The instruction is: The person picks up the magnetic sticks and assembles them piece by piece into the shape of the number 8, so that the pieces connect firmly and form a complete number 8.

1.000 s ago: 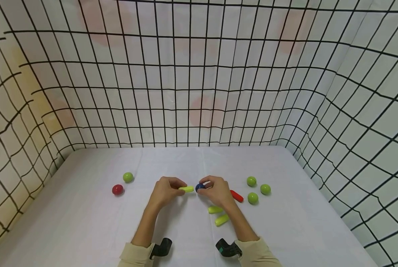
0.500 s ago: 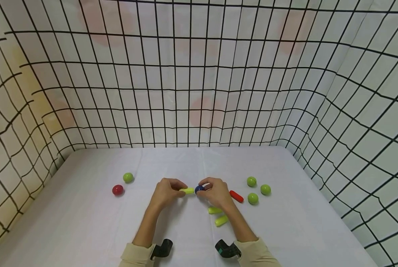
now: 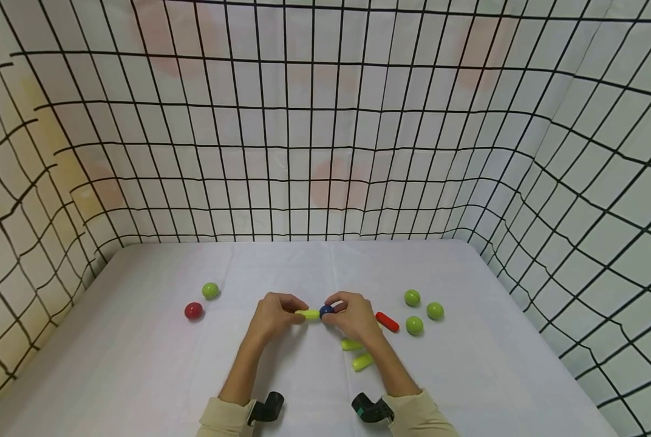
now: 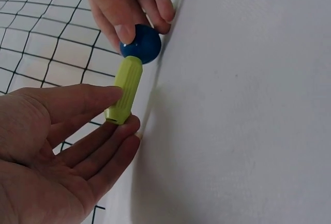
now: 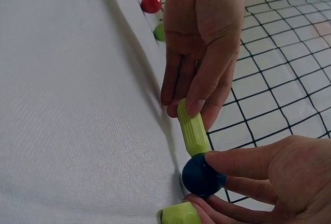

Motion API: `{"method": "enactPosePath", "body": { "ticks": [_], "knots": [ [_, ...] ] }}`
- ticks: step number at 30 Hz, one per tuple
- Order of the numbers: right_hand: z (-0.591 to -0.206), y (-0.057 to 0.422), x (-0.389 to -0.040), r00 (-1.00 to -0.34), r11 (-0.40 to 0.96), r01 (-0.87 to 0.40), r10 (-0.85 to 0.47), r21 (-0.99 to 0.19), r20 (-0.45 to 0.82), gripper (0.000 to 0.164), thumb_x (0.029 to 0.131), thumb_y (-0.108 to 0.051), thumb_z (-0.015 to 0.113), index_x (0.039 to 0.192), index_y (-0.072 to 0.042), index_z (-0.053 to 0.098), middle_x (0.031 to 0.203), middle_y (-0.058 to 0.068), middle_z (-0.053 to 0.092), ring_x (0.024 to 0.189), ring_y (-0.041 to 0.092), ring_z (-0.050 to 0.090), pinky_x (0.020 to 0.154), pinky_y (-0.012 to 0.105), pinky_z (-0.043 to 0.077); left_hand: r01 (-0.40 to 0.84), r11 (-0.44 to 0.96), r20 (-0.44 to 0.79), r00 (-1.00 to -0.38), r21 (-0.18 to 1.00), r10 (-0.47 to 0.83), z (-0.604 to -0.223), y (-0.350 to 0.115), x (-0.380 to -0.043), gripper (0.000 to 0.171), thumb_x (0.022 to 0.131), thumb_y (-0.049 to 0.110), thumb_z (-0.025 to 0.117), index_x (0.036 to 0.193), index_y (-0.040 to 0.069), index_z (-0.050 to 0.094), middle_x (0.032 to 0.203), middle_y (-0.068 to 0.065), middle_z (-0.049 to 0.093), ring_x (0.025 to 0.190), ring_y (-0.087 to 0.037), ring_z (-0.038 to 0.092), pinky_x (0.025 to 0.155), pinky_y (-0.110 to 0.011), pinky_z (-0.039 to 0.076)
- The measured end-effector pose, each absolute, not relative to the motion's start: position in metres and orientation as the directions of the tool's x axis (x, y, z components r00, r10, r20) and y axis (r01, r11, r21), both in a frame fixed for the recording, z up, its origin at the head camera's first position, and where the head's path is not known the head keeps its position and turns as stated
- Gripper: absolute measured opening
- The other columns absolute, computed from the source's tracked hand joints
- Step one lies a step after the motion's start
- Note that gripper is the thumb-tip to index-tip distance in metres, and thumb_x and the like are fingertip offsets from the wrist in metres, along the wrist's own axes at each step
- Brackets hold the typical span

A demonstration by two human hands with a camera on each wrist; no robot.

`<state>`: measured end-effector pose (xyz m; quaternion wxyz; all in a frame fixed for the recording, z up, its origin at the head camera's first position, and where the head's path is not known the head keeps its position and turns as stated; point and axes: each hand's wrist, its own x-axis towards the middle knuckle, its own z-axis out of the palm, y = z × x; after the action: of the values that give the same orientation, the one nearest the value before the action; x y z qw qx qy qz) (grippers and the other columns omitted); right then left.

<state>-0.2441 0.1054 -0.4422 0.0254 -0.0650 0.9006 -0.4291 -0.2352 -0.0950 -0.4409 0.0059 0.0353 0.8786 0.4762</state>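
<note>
My left hand point(image 3: 273, 315) pinches a ridged yellow-green rod point(image 4: 125, 89) between thumb and fingers. Opposite it, my right hand point(image 3: 355, 314) grips a glossy dark blue ball point(image 5: 201, 175) with thumb and fingertips. The rod's far end meets the ball in both wrist views, so the two form one line over the middle of the table. Beneath the right forearm lie two more yellow-green rods point(image 3: 362, 362), partly hidden by it. A red rod point(image 3: 387, 321) rests just right of the right wrist.
Three green balls point(image 3: 415, 325) lie to the right on the white-covered table point(image 3: 139, 376). A red ball point(image 3: 193, 311) and another green ball point(image 3: 211, 291) sit at the left. Black netting point(image 3: 325, 145) before white walls surrounds the table's back and sides.
Both hands have lowered slightly, and the gap between the yellow-green rod and the blue ball has closed. The things on the table have stayed in place.
</note>
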Motion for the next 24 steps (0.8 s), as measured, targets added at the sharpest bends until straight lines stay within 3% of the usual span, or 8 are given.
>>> {"method": "enactPosePath", "body": {
  "ticks": [24],
  "knots": [
    [-0.4459,0.1064,-0.2449,-0.988,0.622,-0.093,-0.152,-0.777,-0.003,0.027,0.083,-0.017,0.082,0.109,-0.013,0.074,0.101,0.009,0.075,0.092,0.022,0.069,0.079,0.040,0.055,0.045,0.524,0.027,-0.999,0.850,0.042,-0.4459,-0.0937,-0.2366,0.014,0.079,0.004,0.080,0.092,0.008,0.081,0.089,-0.004,0.077,0.080,-0.013,0.066,0.074,-0.032,0.052]
  ]
}}
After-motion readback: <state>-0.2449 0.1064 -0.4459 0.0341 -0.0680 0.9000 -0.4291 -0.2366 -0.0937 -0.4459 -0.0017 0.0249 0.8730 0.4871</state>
